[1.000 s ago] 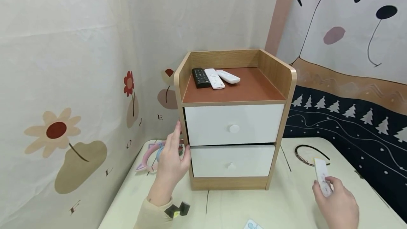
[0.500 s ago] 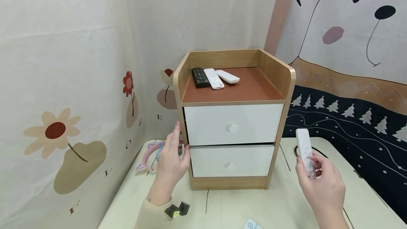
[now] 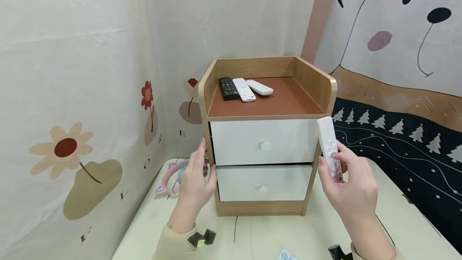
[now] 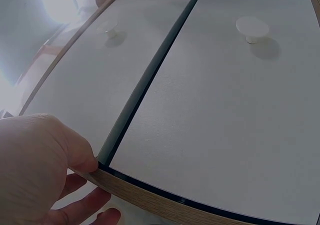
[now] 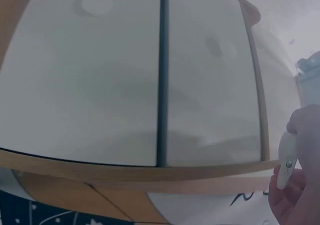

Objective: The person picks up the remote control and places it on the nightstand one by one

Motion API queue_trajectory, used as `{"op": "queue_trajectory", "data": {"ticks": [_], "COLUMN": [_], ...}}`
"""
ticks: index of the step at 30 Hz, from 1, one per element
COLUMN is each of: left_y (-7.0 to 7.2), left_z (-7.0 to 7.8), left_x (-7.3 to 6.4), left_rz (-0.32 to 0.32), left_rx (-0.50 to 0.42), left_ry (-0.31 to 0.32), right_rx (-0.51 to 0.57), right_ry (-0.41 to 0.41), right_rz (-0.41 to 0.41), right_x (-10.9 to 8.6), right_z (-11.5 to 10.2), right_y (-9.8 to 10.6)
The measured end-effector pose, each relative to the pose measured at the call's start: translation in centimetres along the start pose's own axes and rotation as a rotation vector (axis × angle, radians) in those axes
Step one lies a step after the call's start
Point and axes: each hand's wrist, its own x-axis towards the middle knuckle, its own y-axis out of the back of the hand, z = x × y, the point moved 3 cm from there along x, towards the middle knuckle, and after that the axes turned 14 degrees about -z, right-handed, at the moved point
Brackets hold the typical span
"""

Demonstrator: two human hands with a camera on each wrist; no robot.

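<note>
A small wooden cabinet (image 3: pixel 260 208) with two white drawers stands in the middle of the head view. My left hand (image 3: pixel 195 183) rests against its left side, fingers straight and thumb at the front edge; the left wrist view shows the thumb by the gap between the drawers. My right hand (image 3: pixel 351 183) holds a white remote control (image 3: pixel 327 137) upright, pinched between thumb and fingers, in front of the cabinet's right edge. On the brown top lie a black remote (image 3: pixel 228 88), a white remote (image 3: pixel 244 90) and another white remote (image 3: pixel 260 87), side by side at the left.
Pink and blue headbands (image 3: pixel 169 177) lie on the table left of the cabinet, partly behind my left hand. A light card-like thing (image 3: pixel 286 255) shows at the table's front edge. Patterned cloth (image 3: pixel 397 151) hangs along the right side, pale cloth (image 3: pixel 90 71) on the left.
My right hand has moved left and up with the white remote, from above the dark headband on the right to the cabinet's right edge. My left hand has stayed in place.
</note>
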Motion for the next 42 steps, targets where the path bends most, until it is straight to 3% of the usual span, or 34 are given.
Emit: {"op": "queue_trajectory", "data": {"ticks": [9,18,30,35,42], "left_y": [0.1,-0.2,-0.1,0.0,0.0], "left_z": [0.1,0.0,0.0,0.0,0.0], "left_x": [0.0,-0.3,0.1,-0.1,0.0], "left_rz": [0.0,-0.005,0.013,0.01,0.007], "left_rx": [-0.008,-0.011,-0.013,-0.019,-0.02], "left_ry": [0.002,0.007,-0.022,-0.016,-0.018], "right_rx": [-0.013,-0.055,-0.109,-0.164,-0.205], "right_ry": [0.091,0.066,0.013,-0.028,0.052], "right_rz": [0.012,-0.13,-0.238,-0.319,-0.398], "right_x": [4.2,8.2,10.4,11.3,12.7], "right_z": [-2.6,-4.1,-4.7,-5.4,-5.7], "right_y": [-0.3,-1.3,-1.9,-2.0,-2.2]}}
